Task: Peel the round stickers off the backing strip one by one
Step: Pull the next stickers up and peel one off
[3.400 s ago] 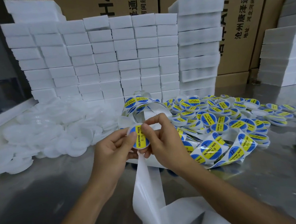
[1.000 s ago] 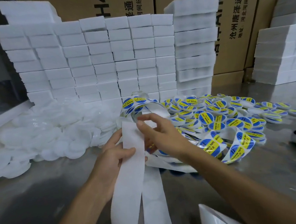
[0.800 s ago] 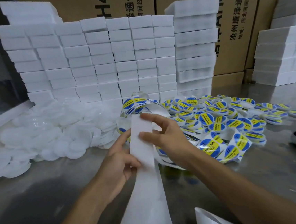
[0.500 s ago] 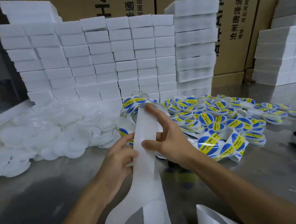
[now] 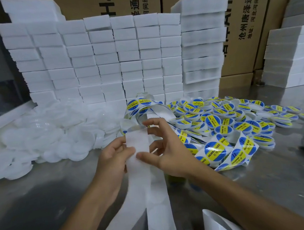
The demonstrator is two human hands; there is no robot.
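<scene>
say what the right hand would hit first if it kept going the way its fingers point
The right hand has its fingers pointing up and left, away from the person. First in that line is the curled sticker strip just past its fingertips, then the stack of white foam blocks. Depth is hard to judge from one view.

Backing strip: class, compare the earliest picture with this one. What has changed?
The sticker once pinched between both hands is gone. The left hand and right hand now hold bare backing strip, drawn along. The labelled lids and plain white lids stayed put.
</scene>
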